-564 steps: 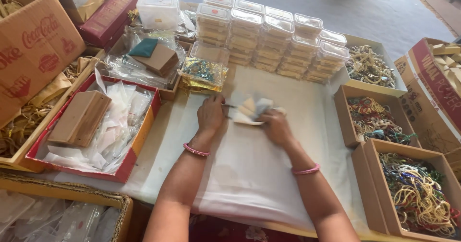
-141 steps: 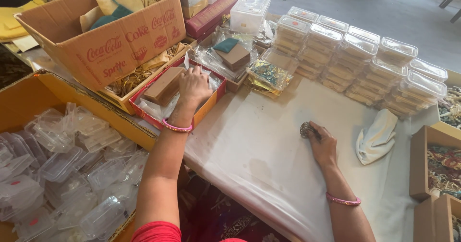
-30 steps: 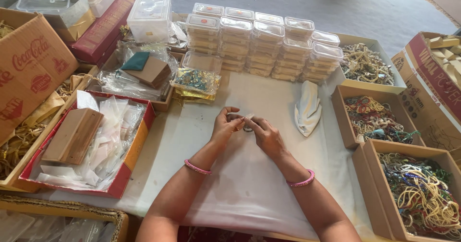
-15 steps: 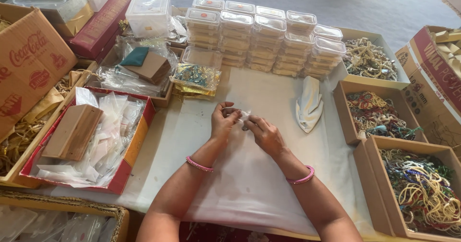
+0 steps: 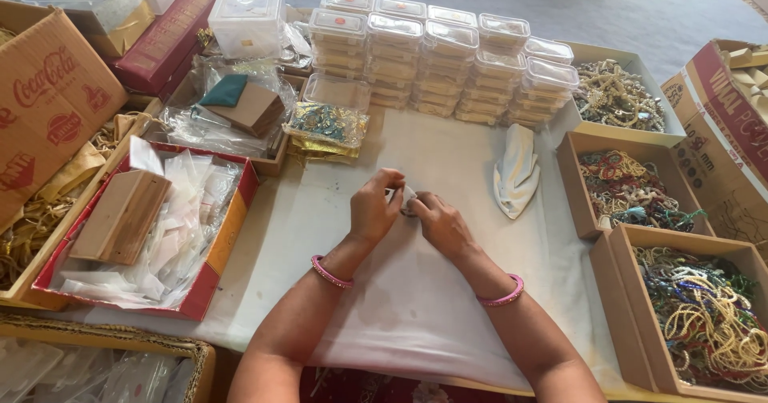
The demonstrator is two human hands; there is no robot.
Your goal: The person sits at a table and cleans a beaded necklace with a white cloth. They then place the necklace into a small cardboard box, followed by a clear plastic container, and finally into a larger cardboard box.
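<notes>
A white cloth [image 5: 416, 291] covers the table. At its middle, my left hand [image 5: 374, 208] and right hand [image 5: 438, 223] meet, fingertips pinched together on a small clear pouch [image 5: 406, 197] with something dark inside; I'd hold it low and steady. Behind the pouch stand stacked clear lidded boxes [image 5: 448, 59]; left of them lies a long maroon carton [image 5: 164, 27].

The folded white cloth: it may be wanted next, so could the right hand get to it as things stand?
Probably yes: the folded white cloth lies bare on the sheet just beside the right hand, nothing between, though that hand is now pinching a small item.
</notes>
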